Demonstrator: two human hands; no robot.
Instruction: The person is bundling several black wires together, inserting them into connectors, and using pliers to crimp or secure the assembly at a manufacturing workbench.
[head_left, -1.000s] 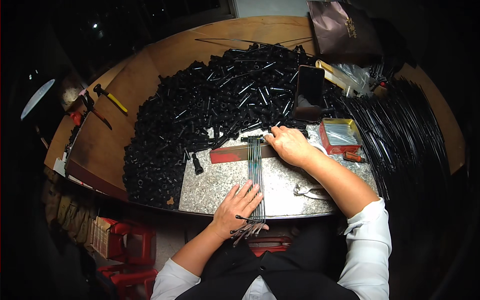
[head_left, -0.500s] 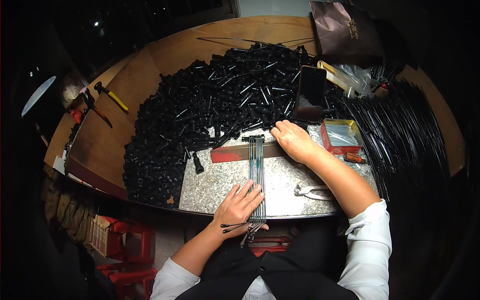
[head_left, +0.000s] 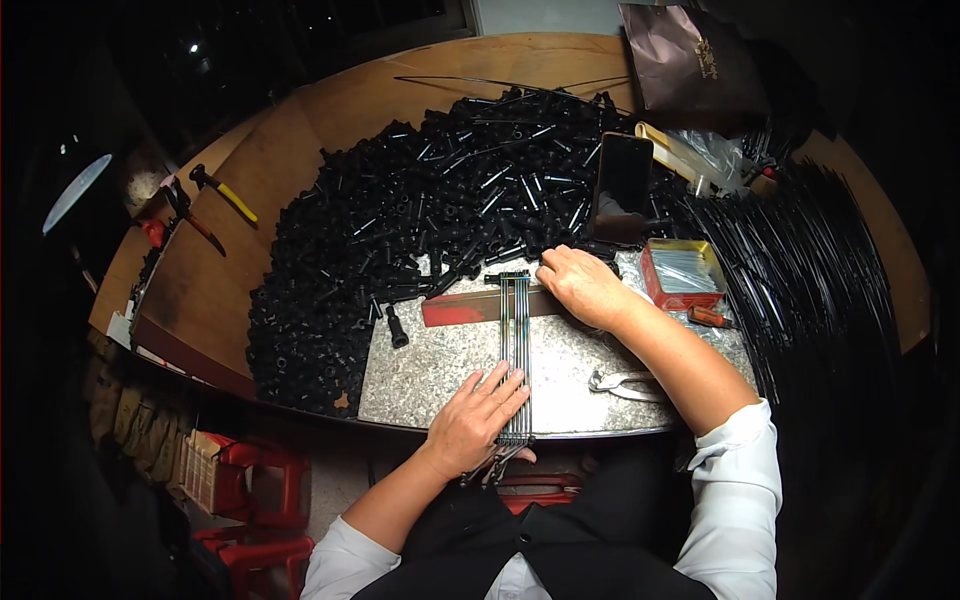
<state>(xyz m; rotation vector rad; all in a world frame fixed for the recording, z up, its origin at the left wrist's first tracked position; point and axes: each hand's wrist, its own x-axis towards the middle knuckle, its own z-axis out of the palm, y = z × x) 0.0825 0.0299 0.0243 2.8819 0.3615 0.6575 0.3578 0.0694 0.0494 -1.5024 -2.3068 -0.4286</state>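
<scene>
My left hand [head_left: 475,418] lies at the front edge of the speckled slab, fingers over a row of thin dark metal rods [head_left: 515,335], thumb showing beneath them. The rods run away from me across a reddish-brown bar [head_left: 465,307] to a small black piece [head_left: 507,277] at their far end. Their near ends, with small knobs, hang past the slab by my left wrist. My right hand [head_left: 582,285] is closed, fingertips just right of the rods' far end; what they pinch, if anything, is hidden. A single black fitting [head_left: 397,327] lies left of the bar.
A large heap of black fittings [head_left: 400,190] surrounds the slab [head_left: 430,375]. Pincers [head_left: 625,384], a red tin of thin pale sticks [head_left: 684,272], a screwdriver [head_left: 709,317] and a phone [head_left: 622,185] are near my right arm. Long black rods [head_left: 810,260] spread at right.
My right hand has shifted slightly left, closer to the far end of the rods. The rod ends splayed by my left wrist have drawn in together.
</scene>
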